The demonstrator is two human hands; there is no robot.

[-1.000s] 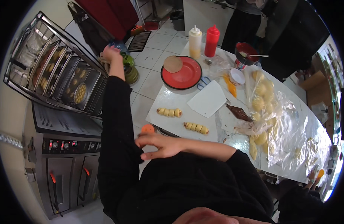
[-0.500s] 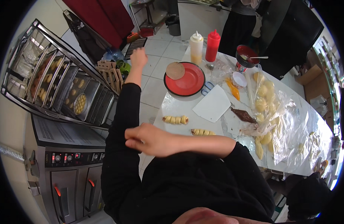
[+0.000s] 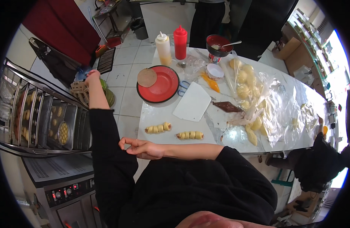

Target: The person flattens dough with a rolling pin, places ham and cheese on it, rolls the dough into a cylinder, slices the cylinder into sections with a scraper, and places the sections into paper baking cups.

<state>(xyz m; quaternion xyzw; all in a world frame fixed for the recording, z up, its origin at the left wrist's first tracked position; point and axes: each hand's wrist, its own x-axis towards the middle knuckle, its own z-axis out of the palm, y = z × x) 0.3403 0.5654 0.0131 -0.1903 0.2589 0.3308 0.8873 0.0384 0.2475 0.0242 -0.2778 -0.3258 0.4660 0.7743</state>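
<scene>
My left hand (image 3: 92, 77) is held out past the table's left side with its fingers curled in, nothing visible in them. My right hand (image 3: 143, 149) lies across my body, thumb and forefinger pinching the black sleeve (image 3: 106, 133) on my left arm. Two sliced dough rolls (image 3: 157, 128) lie on the marble table (image 3: 152, 114) by a white flat scraper (image 3: 192, 102). Behind them are a red plate (image 3: 162, 89) with a tan disc, blue-handled scissors, and two squeeze bottles (image 3: 180, 42).
Left stand a tray rack (image 3: 45, 117) and steel oven (image 3: 68, 192). Bagged dough (image 3: 243, 91), piping bags and a bowl (image 3: 219, 45) crowd the table's right. Co-workers in dark clothes are behind the table (image 3: 205, 21) and at right (image 3: 317, 161). Behind my left hand hangs a red curtain (image 3: 59, 28).
My view has swung, revealing more of the co-worker at right. My right hand has closed to a pinch on my left sleeve. My left arm stays stretched out.
</scene>
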